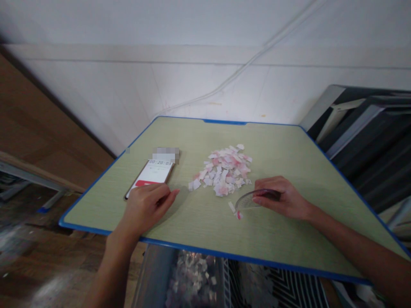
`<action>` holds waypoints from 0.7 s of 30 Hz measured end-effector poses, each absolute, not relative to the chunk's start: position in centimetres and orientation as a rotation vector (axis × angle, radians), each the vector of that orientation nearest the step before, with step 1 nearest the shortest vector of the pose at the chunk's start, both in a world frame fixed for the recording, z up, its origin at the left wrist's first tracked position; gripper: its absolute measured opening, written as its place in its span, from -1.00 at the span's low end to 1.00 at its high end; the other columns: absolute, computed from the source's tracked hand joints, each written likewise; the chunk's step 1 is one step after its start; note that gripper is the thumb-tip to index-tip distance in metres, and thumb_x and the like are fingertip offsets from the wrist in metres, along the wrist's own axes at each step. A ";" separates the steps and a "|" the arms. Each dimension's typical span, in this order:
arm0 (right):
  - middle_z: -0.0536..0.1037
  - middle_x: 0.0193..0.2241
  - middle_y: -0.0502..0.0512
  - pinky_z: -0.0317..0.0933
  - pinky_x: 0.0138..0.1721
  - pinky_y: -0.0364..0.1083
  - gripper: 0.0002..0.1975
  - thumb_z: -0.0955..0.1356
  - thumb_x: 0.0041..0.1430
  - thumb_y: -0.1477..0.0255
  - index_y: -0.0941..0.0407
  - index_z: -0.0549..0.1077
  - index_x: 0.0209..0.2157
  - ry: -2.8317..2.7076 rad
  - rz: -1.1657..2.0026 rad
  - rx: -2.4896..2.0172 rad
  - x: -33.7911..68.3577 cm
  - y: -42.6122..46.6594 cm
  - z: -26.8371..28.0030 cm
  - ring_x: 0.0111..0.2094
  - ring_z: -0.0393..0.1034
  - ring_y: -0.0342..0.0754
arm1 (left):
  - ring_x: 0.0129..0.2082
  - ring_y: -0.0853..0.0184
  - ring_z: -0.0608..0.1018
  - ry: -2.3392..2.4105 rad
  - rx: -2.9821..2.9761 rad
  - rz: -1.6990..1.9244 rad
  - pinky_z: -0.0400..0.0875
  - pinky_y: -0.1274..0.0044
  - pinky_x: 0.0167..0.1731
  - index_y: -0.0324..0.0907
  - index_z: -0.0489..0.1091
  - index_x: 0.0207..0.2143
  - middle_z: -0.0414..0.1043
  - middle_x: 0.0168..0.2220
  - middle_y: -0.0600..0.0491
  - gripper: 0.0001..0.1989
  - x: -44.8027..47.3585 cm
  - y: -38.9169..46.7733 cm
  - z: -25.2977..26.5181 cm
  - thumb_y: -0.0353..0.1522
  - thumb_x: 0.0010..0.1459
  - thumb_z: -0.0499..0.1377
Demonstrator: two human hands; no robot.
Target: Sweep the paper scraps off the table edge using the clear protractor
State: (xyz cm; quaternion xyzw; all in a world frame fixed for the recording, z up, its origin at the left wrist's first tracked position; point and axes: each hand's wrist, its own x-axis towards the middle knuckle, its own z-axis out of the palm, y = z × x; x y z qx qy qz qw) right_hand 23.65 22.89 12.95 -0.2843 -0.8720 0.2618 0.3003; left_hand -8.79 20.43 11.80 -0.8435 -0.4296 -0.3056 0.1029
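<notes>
Scraps (pixel 226 169) lie heaped on the table (pixel 289 154) beyond both hands, nearer the right hand (pixel 281 196), which pinches a curved tool (pixel 245 202) pointing leftward at loose bits (pixel 231 208). The left hand (pixel 147 207) curls beside the phone (pixel 157 171); whether it grips anything, I cannot tell.

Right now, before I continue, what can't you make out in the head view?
All in the head view:
Phone: top pixelated; lower right corner behind the left hand.
Curved tool: held end covered by the right hand.
Paper scraps: markings too small and blurred.
Container: far end hidden by the table, near end cut off by the bottom edge.
</notes>
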 end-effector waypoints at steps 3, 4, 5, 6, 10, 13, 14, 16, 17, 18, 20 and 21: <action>0.18 -0.70 -0.10 -0.08 -0.65 -0.21 -0.71 0.31 0.17 0.43 0.17 0.32 -0.62 -2.337 0.737 -0.715 24.1 23.1 13.0 -0.66 0.05 -0.26 | -0.73 0.53 0.17 -1.266 -2.495 -0.903 0.01 0.60 -0.67 -0.17 0.12 -0.70 0.02 -0.72 0.23 -0.59 -8.8 20.5 11.8 -0.36 0.21 0.03; 0.19 -0.69 -0.10 -0.08 -0.65 -0.21 -0.71 0.31 0.16 0.43 0.17 0.32 -0.62 -2.323 0.751 -0.715 24.2 23.2 13.0 -0.65 0.06 -0.26 | -0.73 0.52 0.17 -1.265 -2.495 -0.900 0.01 0.60 -0.67 -0.17 0.12 -0.70 0.02 -0.72 0.23 -0.59 -8.8 20.5 11.7 -0.35 0.21 0.03; 0.21 -0.69 -0.09 -0.07 -0.65 -0.22 -0.72 0.32 0.16 0.42 0.17 0.33 -0.61 -2.305 0.768 -0.718 24.3 23.3 12.9 -0.65 0.07 -0.26 | -0.72 0.52 0.18 -1.267 -2.495 -0.897 0.01 0.60 -0.67 -0.18 0.13 -0.70 0.03 -0.72 0.23 -0.59 -8.7 20.5 11.8 -0.35 0.21 0.03; 0.23 -0.68 -0.08 -0.06 -0.65 -0.22 -0.72 0.32 0.16 0.42 0.17 0.33 -0.61 -2.288 0.786 -0.714 24.3 23.3 12.9 -0.65 0.09 -0.26 | -0.72 0.52 0.18 -1.264 -2.496 -0.897 0.01 0.60 -0.67 -0.18 0.13 -0.70 0.03 -0.72 0.22 -0.59 -8.7 20.6 11.8 -0.35 0.21 0.03; 0.25 -0.68 -0.07 -0.02 -0.64 -0.22 -0.73 0.32 0.16 0.41 0.18 0.36 -0.60 -2.269 0.840 -0.727 24.1 23.2 12.5 -0.64 0.12 -0.24 | -0.73 0.52 0.16 -1.257 -2.500 -0.904 0.00 0.59 -0.68 -0.18 0.13 -0.71 0.03 -0.73 0.23 -0.59 -8.7 20.6 11.9 -0.35 0.21 0.03; 0.28 -0.67 -0.06 0.00 -0.64 -0.22 -0.75 0.32 0.16 0.40 0.18 0.38 -0.58 -2.250 0.809 -0.834 23.8 23.1 12.5 -0.64 0.14 -0.24 | -0.73 0.52 0.17 -1.271 -2.503 -0.896 0.00 0.59 -0.67 -0.17 0.13 -0.70 0.04 -0.72 0.22 -0.59 -8.8 20.5 11.9 -0.35 0.21 0.03; 0.28 -0.67 -0.06 0.00 -0.64 -0.22 -0.75 0.32 0.15 0.41 0.18 0.38 -0.58 -2.248 0.780 -0.861 23.7 23.1 12.6 -0.64 0.14 -0.24 | -0.72 0.52 0.17 -1.274 -2.502 -0.893 0.00 0.59 -0.67 -0.17 0.13 -0.70 0.04 -0.72 0.22 -0.60 -8.9 20.4 11.8 -0.35 0.21 0.03; 0.25 -0.68 -0.08 -0.03 -0.65 -0.22 -0.74 0.31 0.15 0.42 0.17 0.35 -0.59 -2.257 0.699 -0.880 23.6 23.1 12.7 -0.65 0.11 -0.25 | -0.72 0.52 0.18 -1.275 -2.502 -0.893 0.00 0.59 -0.67 -0.17 0.13 -0.70 0.05 -0.72 0.22 -0.60 -8.9 20.4 11.8 -0.35 0.21 0.03; 0.23 -0.68 -0.09 -0.06 -0.66 -0.22 -0.74 0.30 0.15 0.43 0.17 0.33 -0.60 -2.263 0.654 -0.878 23.6 23.1 12.7 -0.66 0.08 -0.26 | -0.72 0.52 0.18 -1.275 -2.500 -0.893 0.00 0.59 -0.67 -0.17 0.13 -0.70 0.05 -0.72 0.22 -0.60 -8.9 20.4 11.8 -0.35 0.21 0.03; 0.21 -0.69 -0.09 -0.08 -0.66 -0.21 -0.72 0.30 0.16 0.43 0.17 0.31 -0.62 -2.266 0.610 -0.876 23.6 23.1 12.8 -0.67 0.06 -0.27 | -0.72 0.52 0.18 -1.276 -2.498 -0.896 0.00 0.59 -0.67 -0.17 0.13 -0.70 0.04 -0.73 0.22 -0.60 -8.9 20.4 11.8 -0.35 0.21 0.03; 0.18 -0.69 -0.10 -0.09 -0.66 -0.21 -0.70 0.29 0.17 0.43 0.16 0.28 -0.64 -2.273 0.545 -0.880 23.7 23.1 13.0 -0.67 0.03 -0.27 | -0.73 0.52 0.17 -1.286 -2.496 -0.902 0.00 0.59 -0.68 -0.18 0.14 -0.71 0.04 -0.73 0.22 -0.60 -8.8 20.4 11.9 -0.34 0.21 0.03; 0.17 -0.70 -0.10 -0.09 -0.66 -0.21 -0.69 0.29 0.17 0.43 0.16 0.27 -0.64 -2.279 0.528 -0.886 23.8 23.1 13.1 -0.67 0.03 -0.27 | -0.73 0.53 0.17 -1.296 -2.497 -0.905 0.00 0.59 -0.68 -0.18 0.14 -0.71 0.04 -0.73 0.22 -0.60 -8.8 20.4 11.9 -0.34 0.20 0.03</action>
